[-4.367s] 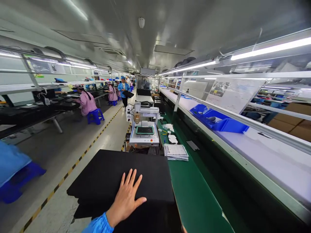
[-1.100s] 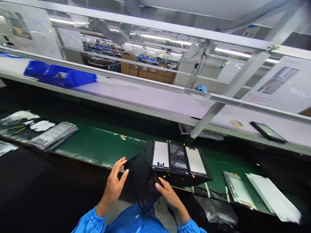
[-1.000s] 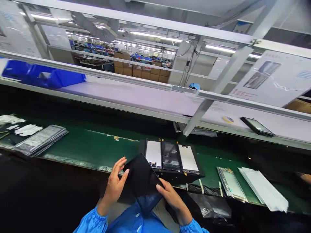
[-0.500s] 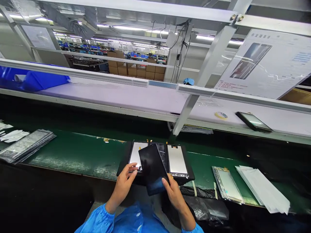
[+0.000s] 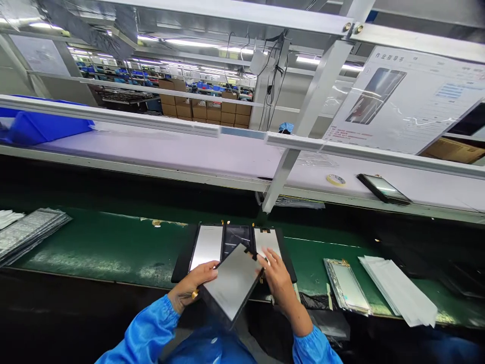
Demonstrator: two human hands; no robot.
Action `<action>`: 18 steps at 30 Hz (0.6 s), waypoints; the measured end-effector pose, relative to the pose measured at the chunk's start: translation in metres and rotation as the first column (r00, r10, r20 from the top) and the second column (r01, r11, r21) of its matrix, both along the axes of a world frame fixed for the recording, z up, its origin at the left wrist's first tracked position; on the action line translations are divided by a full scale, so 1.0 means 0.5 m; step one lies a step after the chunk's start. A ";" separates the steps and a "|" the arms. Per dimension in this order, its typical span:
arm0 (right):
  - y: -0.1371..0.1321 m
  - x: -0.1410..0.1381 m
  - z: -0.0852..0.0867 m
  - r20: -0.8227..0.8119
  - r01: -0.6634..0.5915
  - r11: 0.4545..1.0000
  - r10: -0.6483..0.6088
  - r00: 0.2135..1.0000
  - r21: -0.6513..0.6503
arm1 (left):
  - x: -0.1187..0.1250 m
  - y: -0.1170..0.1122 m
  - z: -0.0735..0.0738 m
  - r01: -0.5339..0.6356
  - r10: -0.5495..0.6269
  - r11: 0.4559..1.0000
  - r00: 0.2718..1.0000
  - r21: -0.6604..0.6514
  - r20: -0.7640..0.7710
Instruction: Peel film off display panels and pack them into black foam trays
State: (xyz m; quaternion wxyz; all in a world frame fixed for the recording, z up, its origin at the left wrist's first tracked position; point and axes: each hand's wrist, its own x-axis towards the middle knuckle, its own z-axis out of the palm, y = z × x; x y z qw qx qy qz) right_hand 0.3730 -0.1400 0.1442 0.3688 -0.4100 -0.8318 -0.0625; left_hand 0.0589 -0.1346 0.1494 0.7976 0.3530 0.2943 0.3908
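In front of my body I hold a tablet display panel [image 5: 233, 283], its silver back facing up and its long side tilted. My left hand [image 5: 195, 284] grips the panel's left edge, thumb on top. At the upper right corner, my right hand [image 5: 278, 275] closes on the edge beside a black strip; part of its grip is hidden. Behind the panel lies a black holder [image 5: 184, 260] on the green bench. In it are a silver-backed panel [image 5: 207, 245] at left, a dark panel [image 5: 237, 237] in the middle and another silver-backed panel [image 5: 267, 242] at right, partly covered by my fingers.
White sheets [image 5: 397, 290] and a stack of panels [image 5: 346, 285] lie right on the green bench [image 5: 109, 247]. Grey wrapped sleeves [image 5: 34, 232] sit left. A slanted metal post [image 5: 284, 174] and raised shelf [image 5: 170, 151] stand behind, with a tape roll [image 5: 336, 180] and dark devices [image 5: 382, 189].
The panel has turned from its dark glossy face to its silver back. My left hand, open beside it before, now grips it. My right hand has moved up to its upper corner.
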 end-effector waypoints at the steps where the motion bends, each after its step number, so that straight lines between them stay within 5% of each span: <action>1: 0.004 0.005 -0.010 -0.052 0.092 0.996 -0.093 0.994 -0.018 | 0.018 0.004 -0.005 -0.040 0.040 0.999 0.999 0.018 0.002; 4: 0.003 0.003 -0.050 -0.221 0.245 0.964 -0.263 0.939 -0.107 | 0.075 0.032 -0.028 -0.266 0.268 0.963 0.962 0.050 -0.048; 7: -0.010 -0.020 -0.086 -0.327 0.205 0.957 -0.265 0.907 -0.205 | 0.123 0.071 -0.053 -0.452 0.459 0.888 0.880 0.079 -0.124; 12: -0.025 -0.055 -0.106 -0.298 0.150 0.947 -0.235 0.925 -0.283 | 0.165 0.118 -0.084 -0.502 0.505 0.862 0.842 0.068 -0.187; 18: -0.029 -0.071 -0.109 -0.287 0.108 0.935 -0.211 0.934 -0.338 | 0.166 0.122 -0.099 -0.494 0.490 0.868 0.834 0.054 -0.254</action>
